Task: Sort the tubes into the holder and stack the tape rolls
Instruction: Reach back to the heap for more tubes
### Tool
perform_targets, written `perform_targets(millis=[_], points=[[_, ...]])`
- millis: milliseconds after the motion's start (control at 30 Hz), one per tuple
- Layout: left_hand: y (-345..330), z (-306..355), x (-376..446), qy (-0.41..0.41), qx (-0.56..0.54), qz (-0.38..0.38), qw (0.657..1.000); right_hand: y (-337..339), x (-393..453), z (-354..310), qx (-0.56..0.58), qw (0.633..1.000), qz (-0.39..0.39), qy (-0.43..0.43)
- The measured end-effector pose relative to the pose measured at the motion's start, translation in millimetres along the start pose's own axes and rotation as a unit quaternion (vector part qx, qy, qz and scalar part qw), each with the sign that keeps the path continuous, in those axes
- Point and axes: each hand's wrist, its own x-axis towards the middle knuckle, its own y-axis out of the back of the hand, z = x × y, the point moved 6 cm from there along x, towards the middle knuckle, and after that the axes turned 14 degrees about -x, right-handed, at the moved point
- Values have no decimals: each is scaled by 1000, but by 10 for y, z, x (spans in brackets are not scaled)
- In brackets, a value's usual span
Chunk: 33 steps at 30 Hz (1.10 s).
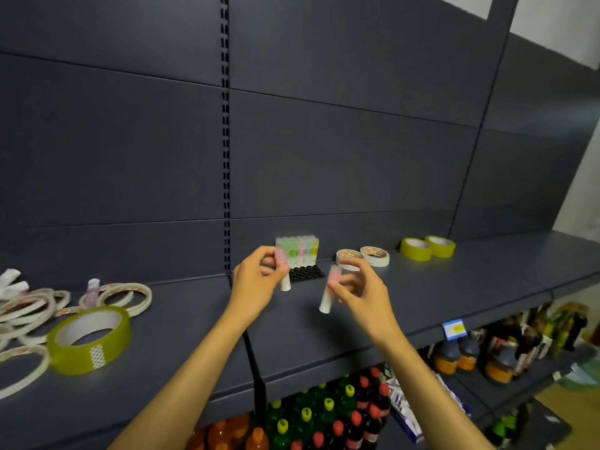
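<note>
Forearms: two bare forearms reach up from the bottom edge toward the middle of a dark grey shop shelf [422, 287], the nearest things to the camera.
Shelf: it carries everything for the task; bottled drinks [328, 414] stand on the level below.
Tape rolls, left: one wide olive-yellow tape roll [89, 339] lies flat near the front, beside a loose heap of thin white tape rolls [29, 306]; none are stacked yet.
Tape rolls, right: two patterned white rolls [375, 255] and two olive-yellow rolls [428, 247] sit side by side near the back panel.
Holder: a black tube holder [306, 273] with round sockets stands at the back, between the hands; a row of pastel tubes [297, 250] is upright in its rear sockets, front sockets open.
Left hand: left hand [256, 280] grasps a pink-capped tube [283, 269] with curled fingers, just beside the holder.
Right hand: right hand [360, 287] pinches a second pink-capped tube [329, 289], tilted, white end down, apart from the holder.
Stray tube: one more tube [92, 292] lies among the thin rolls at left.
Advice: likely best to seat one tube at a time, holding it upright, white end down, over a free front socket, then pressing gently without knocking the rear row.
</note>
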Motion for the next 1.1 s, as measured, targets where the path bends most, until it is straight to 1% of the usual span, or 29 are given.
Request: perform_targets(millis=[167,300,467,667,900,1000,1100], points=[[-44,-342,401,1,19,49,999,-209,563,290,-10,1000,-13,18],[-104,-577,775,-15,49,54,997,-462,1042,473,-20,998,-40,41],[-255,-930,1038,-34,103,70,992,-715,1382,676,-48,995,-37,84],[-356,-1232,1223,-18,164,67,984,-893,1621,854,-88,987,-58,122],[-477,-1377,1220,-31,246,25,969,-1056,1801,949,-63,985,-59,148],[-477,-1406,1206,-45,254,24,966,-1145,1852,985,-64,983,-57,162],[-417,-1436,1207,-38,258,32,965,-1210,1865,1035,-61,982,-51,169]])
